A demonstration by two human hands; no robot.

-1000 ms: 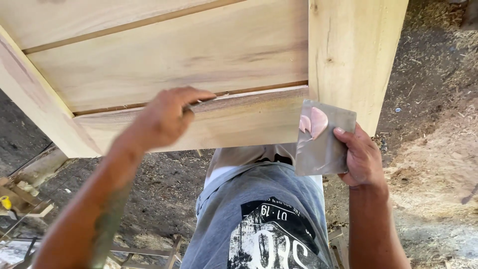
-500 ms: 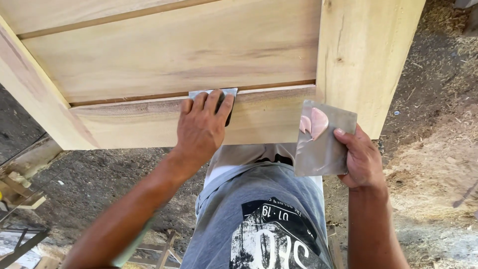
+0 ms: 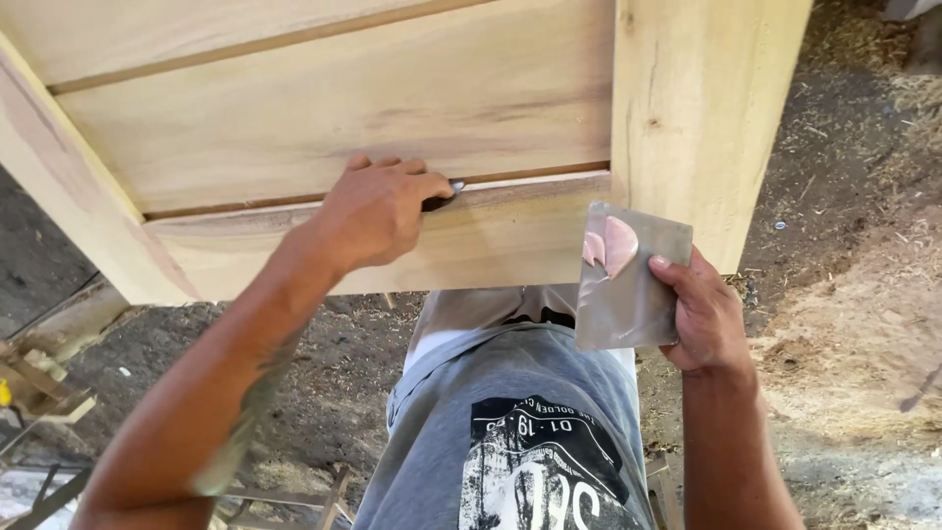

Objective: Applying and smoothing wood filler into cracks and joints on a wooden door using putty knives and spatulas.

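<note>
A pale wooden panel door [image 3: 324, 108] lies flat in front of me, with a wide bottom rail [image 3: 510, 236] and a side stile [image 3: 706, 108]. My left hand [image 3: 378, 211] presses a small metal scraper blade [image 3: 446, 191] into the groove along the top of the rail; most of the blade is hidden under my fingers. My right hand [image 3: 702, 314] holds a flat grey metal plate [image 3: 628, 280] with a dab of pinkish filler on its top, just below the stile.
The ground is dark soil with sawdust and shavings [image 3: 844, 324] at the right. Scraps of wood [image 3: 39, 393] lie at the lower left. My grey printed shirt [image 3: 530, 432] fills the bottom centre.
My left hand has slid back and forth along the rail's groove with the blade, ending further right and turned sideways. The right hand with the plate has stayed still.
</note>
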